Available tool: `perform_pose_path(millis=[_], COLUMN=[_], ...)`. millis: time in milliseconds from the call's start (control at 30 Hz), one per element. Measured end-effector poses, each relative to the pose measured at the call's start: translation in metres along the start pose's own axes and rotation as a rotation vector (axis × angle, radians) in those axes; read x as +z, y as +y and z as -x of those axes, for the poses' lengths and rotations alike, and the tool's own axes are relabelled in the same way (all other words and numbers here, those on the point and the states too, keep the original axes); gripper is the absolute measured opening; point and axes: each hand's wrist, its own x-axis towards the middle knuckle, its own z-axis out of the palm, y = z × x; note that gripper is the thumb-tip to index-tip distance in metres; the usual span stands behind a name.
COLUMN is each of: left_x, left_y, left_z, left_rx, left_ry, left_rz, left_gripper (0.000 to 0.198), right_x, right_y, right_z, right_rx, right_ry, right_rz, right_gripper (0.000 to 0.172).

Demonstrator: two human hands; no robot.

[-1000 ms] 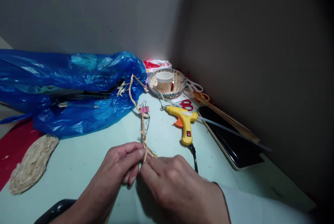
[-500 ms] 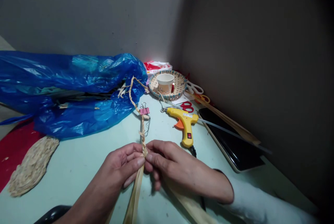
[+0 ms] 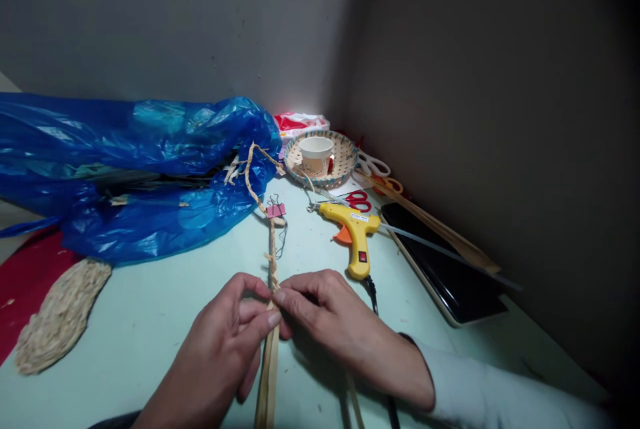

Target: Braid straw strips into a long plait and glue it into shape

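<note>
A thin braid of straw-coloured plant fibre (image 3: 273, 242) runs away from me, gripped near the table's far half by a pink binder clip (image 3: 275, 210). My left hand (image 3: 233, 336) pinches the loose flat strands (image 3: 269, 366) just below the plaited part. Thumb and index finger of my right hand (image 3: 327, 319) close on the braid's lower end, where the strands cross. Both hands touch at the fingertips. Another strand hangs under my right wrist. The braid's far end curves up toward a blue plastic bag.
On the right lie a yellow glue gun (image 3: 357, 232), red-handled scissors (image 3: 359, 201) and a black tablet (image 3: 445, 269). A woven basket (image 3: 345, 156) holds a paper cup (image 3: 316, 154). The blue plastic bag (image 3: 150, 169) and a coiled fibre mat (image 3: 65, 316) are left.
The loose strands under my hands have shifted: two now run together below my left hand, and the wide strand under my right wrist has swung inward. Both hands keep pinching.
</note>
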Motion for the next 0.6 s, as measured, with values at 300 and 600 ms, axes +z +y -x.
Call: perform_pose_path(millis=[300,600], left_x=[-0.015,0.015], left_y=[0.016,-0.023], left_z=[0.01,0.022], left_rx=[-0.003,0.408], left_ry=[0.073,0.407], left_rz=[-0.26,-0.497], left_gripper=[0.041,0.012], right_x=[0.002,-0.002], right_y=[0.002,0.005], right_z=[0.002,0.002], right_rx=[-0.063,-0.076], right_ry=[0.1,0.025], right_rz=[0.166,0.019], right_gripper=[0.033,0.031])
